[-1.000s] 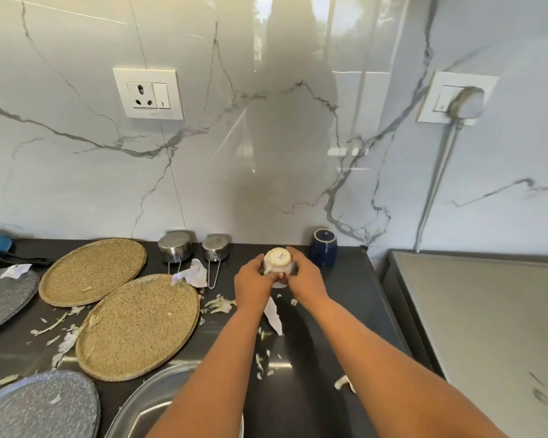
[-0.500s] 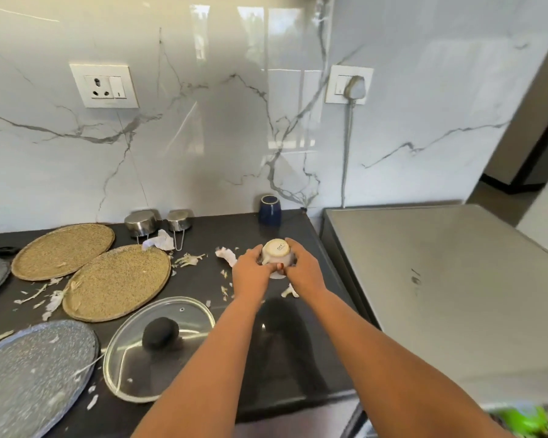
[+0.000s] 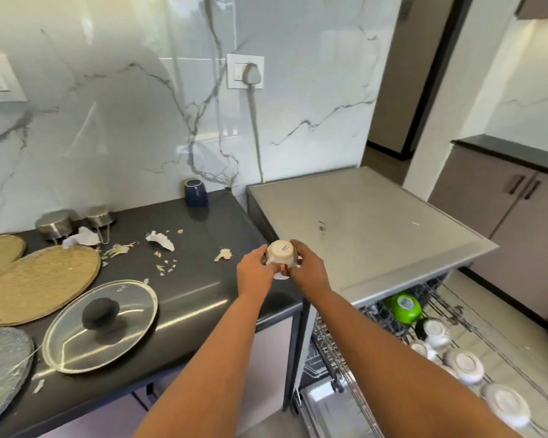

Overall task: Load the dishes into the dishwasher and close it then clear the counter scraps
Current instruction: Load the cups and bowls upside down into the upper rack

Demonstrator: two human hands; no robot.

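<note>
Gripping an upturned cream cup [image 3: 280, 252] from both sides, the left hand [image 3: 256, 270] and right hand [image 3: 307, 269] had their fingers curled round it above the worktop [image 3: 203, 279] edge. At four o'clock the dishwasher rack [image 3: 450, 349] sat pulled out, already holding cups. Risk, as I read it: the cup slipping in transit, or knocking racked pieces on landing. Small print showed on its base, too blurred to read.

White marble wall [image 3: 114, 128], dark doorway [image 3: 402, 90], taupe cabinets [image 3: 500, 197]
</note>
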